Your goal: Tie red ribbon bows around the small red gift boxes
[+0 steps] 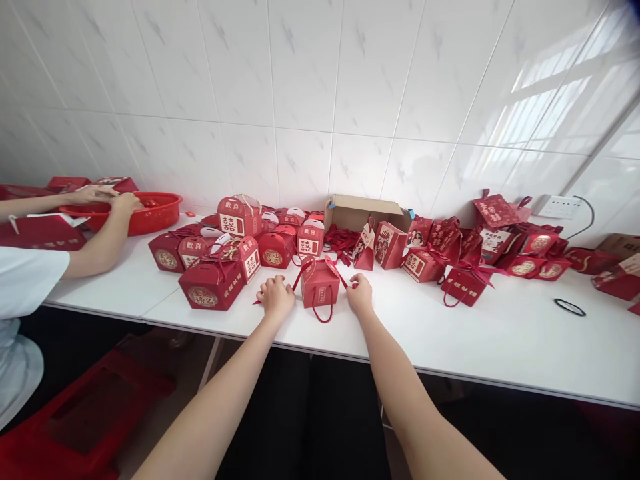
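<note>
A small red gift box (320,288) with a cord handle hanging down its front stands on the white table before me. A dark red ribbon (299,272) runs out from its top to both sides. My left hand (277,297) is closed on the ribbon's left end, just beside the box. On the other side, my right hand (360,292) pinches the ribbon's right end. Left of my left hand sits a larger red box (213,283) with a gold emblem. Behind the small box, an open cardboard carton (367,210) holds a heap of red ribbons (343,243).
Red gift boxes stand in a group at centre left; more, some with bows, such as this ribboned box (465,285), stand on the right. A black ring (570,307) lies near a power strip (556,207). Far left, another person's hands (107,197) work over a red basin (160,217).
</note>
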Demonstrator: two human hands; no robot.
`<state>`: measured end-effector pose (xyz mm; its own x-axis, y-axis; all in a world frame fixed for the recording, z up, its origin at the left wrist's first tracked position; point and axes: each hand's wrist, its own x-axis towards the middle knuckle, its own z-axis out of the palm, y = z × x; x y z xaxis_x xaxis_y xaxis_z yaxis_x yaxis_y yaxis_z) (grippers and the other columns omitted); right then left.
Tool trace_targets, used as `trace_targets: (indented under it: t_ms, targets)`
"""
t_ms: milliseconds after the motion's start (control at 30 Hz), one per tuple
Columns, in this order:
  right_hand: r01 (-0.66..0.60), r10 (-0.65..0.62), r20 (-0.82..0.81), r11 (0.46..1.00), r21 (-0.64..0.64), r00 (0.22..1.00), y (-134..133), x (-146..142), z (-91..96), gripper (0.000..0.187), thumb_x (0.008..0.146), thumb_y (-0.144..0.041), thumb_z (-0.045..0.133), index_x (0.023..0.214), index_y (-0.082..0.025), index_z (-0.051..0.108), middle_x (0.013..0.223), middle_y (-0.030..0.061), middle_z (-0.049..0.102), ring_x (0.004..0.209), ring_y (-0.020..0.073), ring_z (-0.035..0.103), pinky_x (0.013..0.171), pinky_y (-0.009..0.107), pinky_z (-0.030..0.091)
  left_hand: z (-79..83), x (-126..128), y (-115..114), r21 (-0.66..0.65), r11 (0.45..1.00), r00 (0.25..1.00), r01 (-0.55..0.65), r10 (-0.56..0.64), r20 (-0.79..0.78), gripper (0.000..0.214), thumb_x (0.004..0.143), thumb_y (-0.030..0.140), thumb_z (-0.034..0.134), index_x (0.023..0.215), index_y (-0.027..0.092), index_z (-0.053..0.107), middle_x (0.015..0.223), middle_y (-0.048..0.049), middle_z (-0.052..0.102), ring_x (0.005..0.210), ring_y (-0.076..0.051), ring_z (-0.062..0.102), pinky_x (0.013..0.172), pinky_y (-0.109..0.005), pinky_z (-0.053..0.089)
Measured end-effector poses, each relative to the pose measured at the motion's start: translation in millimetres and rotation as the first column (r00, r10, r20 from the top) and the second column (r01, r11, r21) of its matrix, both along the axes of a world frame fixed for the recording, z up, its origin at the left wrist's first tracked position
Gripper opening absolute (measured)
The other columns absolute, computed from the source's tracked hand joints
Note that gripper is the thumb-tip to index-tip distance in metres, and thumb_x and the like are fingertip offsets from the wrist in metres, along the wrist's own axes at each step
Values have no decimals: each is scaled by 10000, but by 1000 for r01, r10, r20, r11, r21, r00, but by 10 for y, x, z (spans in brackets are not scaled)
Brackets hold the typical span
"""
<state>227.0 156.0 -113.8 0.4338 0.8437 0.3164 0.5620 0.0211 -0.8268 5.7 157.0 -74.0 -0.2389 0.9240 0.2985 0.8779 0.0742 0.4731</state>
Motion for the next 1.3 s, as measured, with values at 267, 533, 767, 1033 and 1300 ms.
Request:
trace_targets:
  t_ms: [267,533,767,1033,1300]
  targets:
    - [198,-187,-201,980,33,962,21,38,35,301,930,-328,557,1196,-189,566,1230,88,576,1039,212,601,879,417,524,-69,52,-18,-6,1000,990,-1,0,-141,379,899,361,560,1217,157,547,1323,-109,513,1239,-286,461,1035,-531,347]
    - [200,-184,-319,980,20,930,-129,43,155,366,959,-407,468,1224,-170,554,1268,110,580,1143,240,568,977,462,450,-48,60,-74,-31,999,989,24,-28,-142,521,966,380,341,1355,45,428,1455,-263,366,1394,-368,280,1110,-550,219]
    - [133,-126,-374,991,-8,919,-386,51,156,620,920,-454,342,1471,-172,295,1543,106,300,1433,245,262,1140,411,280,-109,-63,-288,-63,989,973,132,-142,-181,659,948,461,252,1481,75,238,1581,-225,122,1460,-377,79,1144,-577,101]
    - [-27,7,-352,998,-50,936,-902,61,177,695,882,-459,401,1502,-198,224,1579,62,215,1466,222,157,1196,438,158,-107,-203,-506,-151,956,930,254,-284,-233,683,921,476,318,1487,97,270,1588,-181,144,1469,-353,55,1151,-586,64]
    - [-265,241,-211,960,-92,947,-1371,93,215,740,841,-490,511,1497,-245,273,1580,29,210,1474,250,113,1194,504,113,-75,-587,-825,-191,802,727,566,-594,-344,634,892,474,407,1476,241,325,1578,-80,219,1467,-317,131,1162,-565,104]
